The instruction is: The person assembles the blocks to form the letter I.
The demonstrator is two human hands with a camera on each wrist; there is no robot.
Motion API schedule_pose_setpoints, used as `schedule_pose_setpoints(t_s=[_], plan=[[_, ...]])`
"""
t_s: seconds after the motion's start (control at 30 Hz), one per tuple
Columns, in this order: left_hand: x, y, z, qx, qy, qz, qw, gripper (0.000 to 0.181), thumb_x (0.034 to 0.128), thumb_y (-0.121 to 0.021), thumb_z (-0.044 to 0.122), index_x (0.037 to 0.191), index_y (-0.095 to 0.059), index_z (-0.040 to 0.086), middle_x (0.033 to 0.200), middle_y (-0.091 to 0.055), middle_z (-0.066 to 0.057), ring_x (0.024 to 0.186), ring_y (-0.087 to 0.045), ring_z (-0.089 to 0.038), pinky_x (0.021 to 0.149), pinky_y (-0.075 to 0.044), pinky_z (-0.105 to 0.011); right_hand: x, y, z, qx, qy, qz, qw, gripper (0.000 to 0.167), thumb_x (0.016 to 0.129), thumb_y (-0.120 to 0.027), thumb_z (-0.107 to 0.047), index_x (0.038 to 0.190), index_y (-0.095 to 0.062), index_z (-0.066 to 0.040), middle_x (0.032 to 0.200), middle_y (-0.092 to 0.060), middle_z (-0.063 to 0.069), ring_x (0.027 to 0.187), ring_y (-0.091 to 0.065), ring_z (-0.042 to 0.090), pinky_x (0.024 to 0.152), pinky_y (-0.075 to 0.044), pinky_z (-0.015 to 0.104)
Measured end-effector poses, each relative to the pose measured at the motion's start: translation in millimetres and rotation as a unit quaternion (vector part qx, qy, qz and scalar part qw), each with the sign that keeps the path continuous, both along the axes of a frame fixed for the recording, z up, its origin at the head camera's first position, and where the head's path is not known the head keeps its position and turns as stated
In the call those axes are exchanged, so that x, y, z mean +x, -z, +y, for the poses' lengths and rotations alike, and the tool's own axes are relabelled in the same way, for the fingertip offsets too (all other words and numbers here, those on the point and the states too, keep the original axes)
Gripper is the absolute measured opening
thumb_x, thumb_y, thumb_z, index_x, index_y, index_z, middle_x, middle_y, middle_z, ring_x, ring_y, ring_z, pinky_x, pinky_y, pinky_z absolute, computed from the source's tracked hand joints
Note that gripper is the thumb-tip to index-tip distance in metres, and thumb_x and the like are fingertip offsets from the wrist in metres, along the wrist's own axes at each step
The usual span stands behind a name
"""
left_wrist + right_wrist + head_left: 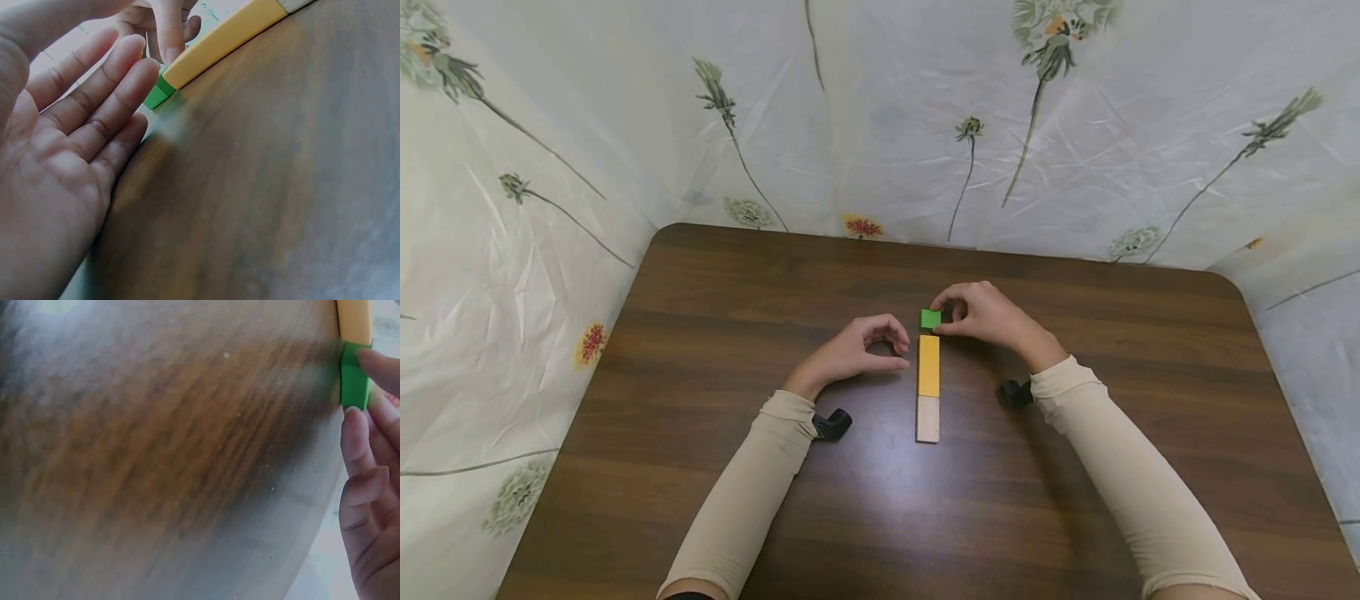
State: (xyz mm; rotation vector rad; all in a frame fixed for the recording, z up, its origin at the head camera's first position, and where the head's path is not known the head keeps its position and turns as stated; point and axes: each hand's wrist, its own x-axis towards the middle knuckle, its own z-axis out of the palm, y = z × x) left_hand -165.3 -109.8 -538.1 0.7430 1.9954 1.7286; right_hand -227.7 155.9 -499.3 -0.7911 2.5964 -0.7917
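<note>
My right hand (988, 317) pinches a small green block (931, 319) between thumb and fingertips, just beyond the far end of a long yellow block (928, 365). In the right wrist view the green block (355, 376) has the thumb on one side and fingers at its far end. A pale wooden block (928, 419) touches the yellow block's near end, in line with it. Left of the row, my left hand (861, 348) holds nothing, its fingers loosely bent and apart from the blocks. The left wrist view shows that palm (56, 162) beside the green block (160, 94).
The blocks lie on a dark brown wooden table (737, 275) with rounded far corners. Behind and to the left hangs a pale, flower-printed sheet (880, 125). Black wrist devices (832, 424) sit at both cuffs.
</note>
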Motion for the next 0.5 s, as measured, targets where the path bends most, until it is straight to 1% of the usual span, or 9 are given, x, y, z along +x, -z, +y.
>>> schedule_pose_setpoints(t_s=[0.23,0.5], plan=[[-0.5,-0.1,-0.1,0.002,0.002,0.000,1.0000,0.027,0.0895,-0.080,0.007,0.111,-0.065,0.000,0.104,-0.068,-0.009,0.101,-0.066,-0.019,0.100,-0.054,-0.034,0.4,0.9,1.1,-0.007,0.000,-0.004,1.0000,0.032,0.086,-0.086,-0.021,0.113,-0.076,-0.008,0.088,-0.070,0.004,0.071,-0.060,0.015,0.062,-0.049,0.025],[-0.4,0.4,-0.6,0.000,0.002,0.002,1.0000,0.026,0.0891,-0.081,0.007,0.110,-0.066,0.003,0.104,-0.069,-0.009,0.101,-0.066,-0.019,0.100,-0.054,-0.035,2.4,1.8,2.6,-0.013,0.002,0.001,0.9999,0.034,0.086,-0.086,-0.023,0.115,-0.076,-0.009,0.091,-0.071,0.005,0.071,-0.060,0.014,0.062,-0.049,0.025]])
